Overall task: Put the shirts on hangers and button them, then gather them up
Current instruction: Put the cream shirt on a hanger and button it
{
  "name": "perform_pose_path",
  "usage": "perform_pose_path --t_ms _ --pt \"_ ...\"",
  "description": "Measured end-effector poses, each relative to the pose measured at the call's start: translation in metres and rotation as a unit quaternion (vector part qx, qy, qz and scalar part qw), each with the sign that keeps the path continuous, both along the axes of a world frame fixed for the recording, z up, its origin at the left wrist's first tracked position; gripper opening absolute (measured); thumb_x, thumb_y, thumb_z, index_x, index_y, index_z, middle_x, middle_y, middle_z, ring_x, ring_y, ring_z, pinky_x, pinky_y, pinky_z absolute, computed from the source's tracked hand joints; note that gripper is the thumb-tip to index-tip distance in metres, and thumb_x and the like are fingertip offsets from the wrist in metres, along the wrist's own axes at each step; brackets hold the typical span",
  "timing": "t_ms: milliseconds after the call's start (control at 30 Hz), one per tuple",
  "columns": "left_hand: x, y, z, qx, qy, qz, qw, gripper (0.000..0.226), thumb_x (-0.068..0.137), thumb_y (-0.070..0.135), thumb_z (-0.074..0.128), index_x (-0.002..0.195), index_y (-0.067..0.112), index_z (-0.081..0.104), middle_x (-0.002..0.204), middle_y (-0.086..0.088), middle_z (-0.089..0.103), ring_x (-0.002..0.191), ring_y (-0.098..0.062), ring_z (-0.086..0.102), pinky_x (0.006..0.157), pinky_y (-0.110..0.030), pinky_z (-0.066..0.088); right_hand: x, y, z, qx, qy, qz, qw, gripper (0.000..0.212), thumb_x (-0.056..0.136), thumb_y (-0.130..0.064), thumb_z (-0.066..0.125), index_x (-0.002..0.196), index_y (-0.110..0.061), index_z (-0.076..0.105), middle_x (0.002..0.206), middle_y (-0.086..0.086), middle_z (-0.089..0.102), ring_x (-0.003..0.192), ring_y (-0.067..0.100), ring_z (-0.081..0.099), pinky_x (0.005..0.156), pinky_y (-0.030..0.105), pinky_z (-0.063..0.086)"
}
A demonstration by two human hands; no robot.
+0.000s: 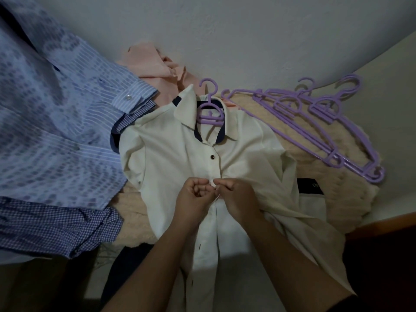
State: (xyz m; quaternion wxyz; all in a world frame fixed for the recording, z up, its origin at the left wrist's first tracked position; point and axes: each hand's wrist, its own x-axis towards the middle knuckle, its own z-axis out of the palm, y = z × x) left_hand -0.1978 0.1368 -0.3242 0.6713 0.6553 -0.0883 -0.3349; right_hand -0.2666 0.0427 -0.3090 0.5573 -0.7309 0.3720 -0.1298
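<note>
At the left edge of the bed a blue patterned shirt (pixel 56 122) lies spread out, its cuff touching the sleeve of the white shirt (pixel 171 158); if the white shirt is tugged sideways while being buttoned, the two could drag on each other and bunch up. Behind them, against the wall, a peach garment (pixel 148 61) sits crumpled, waiting its turn. The white shirt lies in the middle of the bed on a cream fuzzy blanket (pixel 337 199), collar toward the wall, with a purple hanger (pixel 210 109) inside its neck and the hook sticking out above the collar. One dark button (pixel 212 156) near the collar looks fastened. Just below it, the left hand (pixel 193 197) is curled, pinching the left edge of the placket, and the right hand (pixel 236 197) is curled the same way, pinching the opposite edge, fingertips meeting at the next button. The likely slip here is pairing the button with the wrong hole, which would leave the front skewed down its length; the dim light makes that easier. Pulling too hard could also shift the hanger out of one shoulder. Toward the right edge of the bed a loose pile of spare purple hangers (pixel 315 122) lies tangled, and lifting one carelessly may snag the others.
</note>
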Motion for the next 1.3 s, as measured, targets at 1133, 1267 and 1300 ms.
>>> perform_pose_path --t_ms 1133,1267,1300 --pt "0.072 -0.027 0.051 0.008 -0.039 0.026 0.999 0.024 0.082 -0.008 0.066 0.091 0.010 0.053 0.071 -0.007 0.063 0.062 -0.014 0.061 0.061 -0.023 0.052 0.060 -0.048 0.044 0.234 -0.109 0.045 0.965 0.021 0.091 0.004 0.052 0.108 0.001 0.063 0.080 0.006 0.065 0.075 0.016 0.062 0.070 0.018 0.051" --pt "0.045 -0.012 0.037 0.010 -0.075 0.070 0.995 0.025 0.080 -0.009 0.068 0.094 0.010 0.057 0.085 -0.007 0.064 0.071 -0.011 0.059 0.068 -0.018 0.053 0.036 -0.050 0.036 0.112 -0.045 0.084 0.989 0.025 0.090 -0.001 0.053 0.103 -0.019 0.067 0.093 -0.005 0.068 0.090 0.007 0.064 0.075 0.019 0.048" --pt "0.036 -0.007 0.035 0.018 -0.096 0.081 0.992 0.025 0.080 -0.007 0.069 0.095 0.010 0.058 0.086 -0.006 0.064 0.070 -0.008 0.058 0.069 -0.017 0.051 0.031 -0.049 0.036 0.098 -0.039 0.075 0.992 0.026 0.089 -0.001 0.054 0.103 -0.020 0.066 0.095 -0.006 0.068 0.091 0.006 0.063 0.073 0.018 0.048"
